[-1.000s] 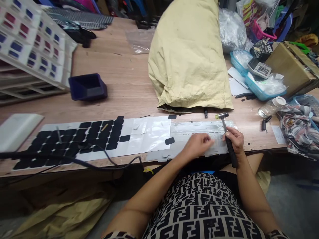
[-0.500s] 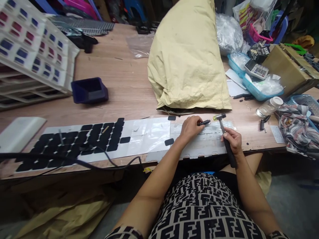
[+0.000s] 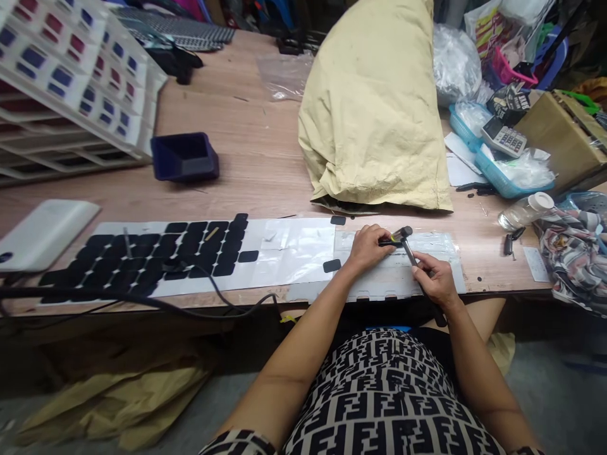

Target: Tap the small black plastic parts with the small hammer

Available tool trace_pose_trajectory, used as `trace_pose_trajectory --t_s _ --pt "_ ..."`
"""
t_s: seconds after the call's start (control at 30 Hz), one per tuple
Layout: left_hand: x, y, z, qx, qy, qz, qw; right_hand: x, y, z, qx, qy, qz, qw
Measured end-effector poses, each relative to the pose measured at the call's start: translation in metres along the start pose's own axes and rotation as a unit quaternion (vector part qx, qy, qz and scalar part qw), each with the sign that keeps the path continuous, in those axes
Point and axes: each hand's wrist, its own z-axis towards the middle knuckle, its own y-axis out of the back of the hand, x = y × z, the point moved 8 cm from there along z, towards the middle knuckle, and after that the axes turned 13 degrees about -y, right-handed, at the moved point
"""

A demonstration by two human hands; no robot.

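Note:
My right hand (image 3: 435, 278) is closed around the black handle of a small hammer (image 3: 408, 243), whose head (image 3: 402, 233) is down at a short black piece (image 3: 389, 242). Fingers of my left hand (image 3: 370, 246) pinch that slim black piece against the work surface; its kind is too small to make out. Beneath both hands lies a pale board covered with clear film (image 3: 370, 287). Two black rounded pads (image 3: 332, 265) (image 3: 337, 220) lie just left of my left hand. Whether the hammer head touches the black piece I cannot tell.
Rows of black rounded pads (image 3: 147, 253) lie on a white sheet (image 3: 294, 265) to the left, crossed by a black cable (image 3: 142, 303). A large tan sack (image 3: 374, 114) stands behind my hands. Further off are a dark blue bin (image 3: 184, 158), a bottle (image 3: 524, 212) and blue baskets (image 3: 516, 183).
My right hand has swung the hammer head left and down to the black piece beside my left fingers. The left hand keeps its pinch. The whole view has shifted slightly.

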Motion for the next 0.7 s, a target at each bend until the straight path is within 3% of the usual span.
trace_pose_trajectory --t_s 0.1,0.3,0.5,0.6,0.7 --pt "0.0 0.0 0.0 0.004 0.004 0.005 1.0 -0.003 -0.003 0.001 0.02 -0.014 -0.006 1.0" --pt "-0.001 0.001 -0.001 -0.003 -0.002 -0.011 1.0 -0.007 0.015 0.001 -0.023 -0.025 0.026 0.999" --pt "0.001 -0.001 0.0 -0.001 0.0 -0.005 1.0 -0.024 0.014 0.004 0.007 -0.056 0.054 0.997" --pt "0.0 0.001 0.0 -0.005 -0.004 0.0 1.0 -0.032 0.023 0.005 -0.028 -0.075 0.125 0.989" --pt "-0.015 0.007 -0.01 0.0 -0.022 -0.035 0.999 -0.037 0.034 0.004 -0.071 -0.094 0.203 0.972"
